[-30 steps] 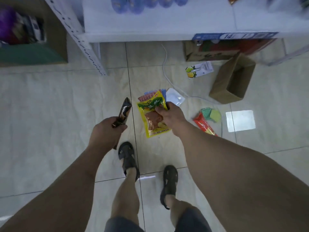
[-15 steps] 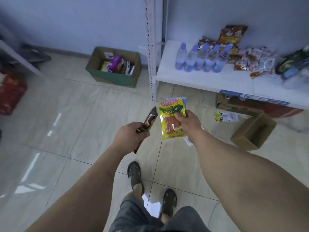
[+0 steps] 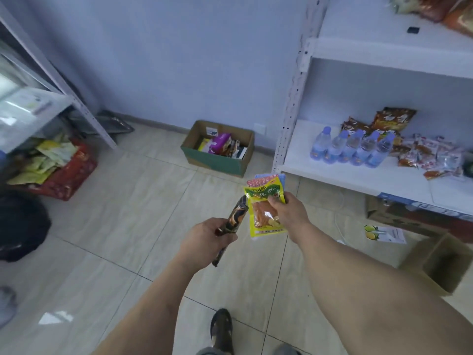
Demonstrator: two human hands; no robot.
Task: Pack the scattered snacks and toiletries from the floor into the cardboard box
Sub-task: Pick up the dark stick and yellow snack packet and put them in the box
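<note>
My right hand (image 3: 288, 212) grips a yellow and green snack packet (image 3: 262, 213), with a red-patterned and a pale blue packet stacked behind it. My left hand (image 3: 204, 240) is closed on a dark brown snack bar wrapper (image 3: 234, 221), held edge-on. Both hands hang at waist height over the tiled floor. An open cardboard box (image 3: 217, 160) with a green lower band stands by the far wall, well beyond the hands. It holds a purple pack and several small boxes. A lemon-printed packet (image 3: 384, 233) lies on the floor at the right.
A white shelf unit (image 3: 358, 175) at the right carries water bottles (image 3: 350, 149) and snack bags. A small empty carton (image 3: 442, 265) lies tipped beside it. A red crate (image 3: 66, 175) of packets and a black bag (image 3: 20, 226) sit at the left.
The view has risen from the floor to the room. Both hands lifted with their packets, and the far cardboard box has come into view ahead.
</note>
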